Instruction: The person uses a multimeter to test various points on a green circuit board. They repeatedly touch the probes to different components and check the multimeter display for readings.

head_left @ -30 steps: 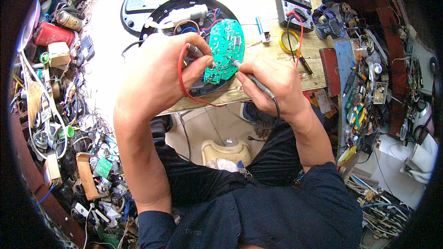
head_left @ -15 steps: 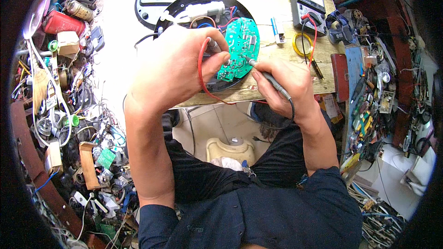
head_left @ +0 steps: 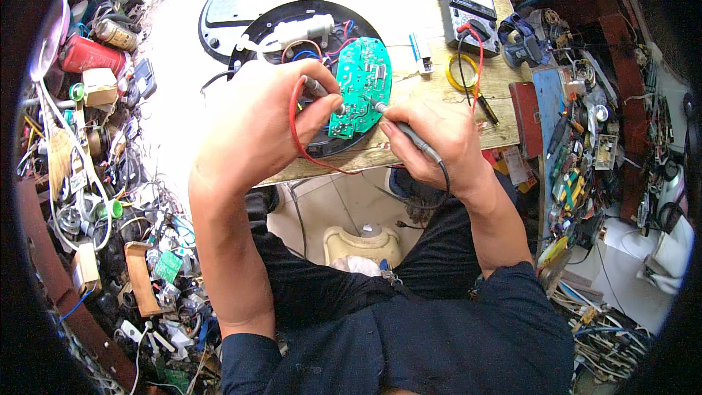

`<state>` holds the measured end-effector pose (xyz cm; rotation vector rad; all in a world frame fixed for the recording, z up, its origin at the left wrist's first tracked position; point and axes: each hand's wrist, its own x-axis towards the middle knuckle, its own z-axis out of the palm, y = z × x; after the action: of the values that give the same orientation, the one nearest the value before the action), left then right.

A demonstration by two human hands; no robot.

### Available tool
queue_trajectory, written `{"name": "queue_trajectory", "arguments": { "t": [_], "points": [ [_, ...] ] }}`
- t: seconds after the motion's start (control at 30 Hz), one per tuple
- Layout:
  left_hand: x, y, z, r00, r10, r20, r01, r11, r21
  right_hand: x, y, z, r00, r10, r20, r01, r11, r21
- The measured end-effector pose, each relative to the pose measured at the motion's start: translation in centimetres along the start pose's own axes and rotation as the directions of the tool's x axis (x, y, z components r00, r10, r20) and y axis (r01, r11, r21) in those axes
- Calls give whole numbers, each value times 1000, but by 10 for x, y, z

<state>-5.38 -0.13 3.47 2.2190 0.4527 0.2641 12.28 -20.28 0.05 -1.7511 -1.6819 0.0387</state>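
A green circuit board leans up in a round black housing on the wooden table. My left hand is closed around a test probe with a red lead, at the board's left edge; its tip is hidden behind my fingers. Between the fingers of my right hand is a grey test probe with a black lead, its tip at the lower right of the board. An analog multimeter stands at the far right, a red and a black lead plugged into it.
Behind the housing lies a round grey cover. A roll of yellow tape and a small blue-and-white box sit near the multimeter. Cluttered parts and cables fill the left side; tools crowd the right. A cream plastic stool is below.
The whole view has shifted, so table and board appear further left and slightly lower. Both hands keep their probes at the board, with little change between them.
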Motion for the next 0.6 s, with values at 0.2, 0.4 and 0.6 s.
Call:
{"name": "queue_trajectory", "arguments": {
  "t": [0.2,0.4,0.6],
  "points": [
    [1,2,-2,1000,26,7,-27,999,46,-2,-2,1,1000,-6,-17,6,1000,-16],
    [1,2,-2,1000,21,3,-21,998,63,1,-5,-2,999,-37,18,38,999,-13],
    [0,2,-3,1000,20,3,-20,997,79,1,-5,3,999,-44,2,44,998,-41]
  ]
}}
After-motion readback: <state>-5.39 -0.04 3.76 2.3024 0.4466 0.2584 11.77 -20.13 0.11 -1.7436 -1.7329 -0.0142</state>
